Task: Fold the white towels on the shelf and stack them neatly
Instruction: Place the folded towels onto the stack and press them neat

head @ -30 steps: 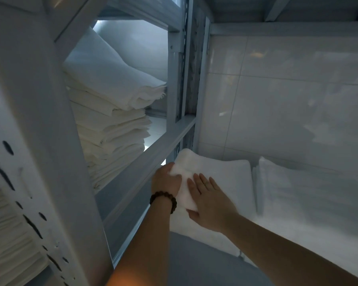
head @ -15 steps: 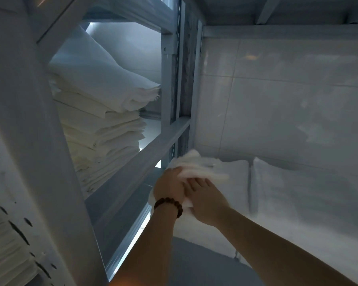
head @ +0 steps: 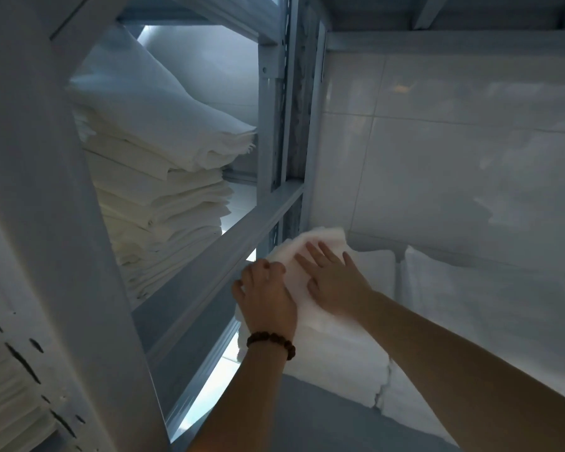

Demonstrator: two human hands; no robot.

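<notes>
A white towel (head: 327, 243) lies folded over on top of a low stack of white towels (head: 336, 350) on the grey shelf (head: 307, 415). My left hand (head: 265, 298), with a dark bead bracelet at the wrist, grips the towel's left edge with curled fingers. My right hand (head: 331, 278) lies flat on the towel with its fingers spread, pressing it down. A second low pile of white towels (head: 490, 308) rests to the right against the tiled wall.
A tall stack of folded white towels (head: 157, 197) fills the neighbouring shelf bay on the left. A metal crossbar (head: 242, 230) and upright posts (head: 294, 125) separate the bays. A perforated white upright (head: 46, 288) stands close at the left. The tiled wall (head: 454, 141) closes the back.
The towel's near part was lifted and folded over toward the wall. My right hand moved from gripping it to lying flat on top, and the left hand shifted along its left edge.
</notes>
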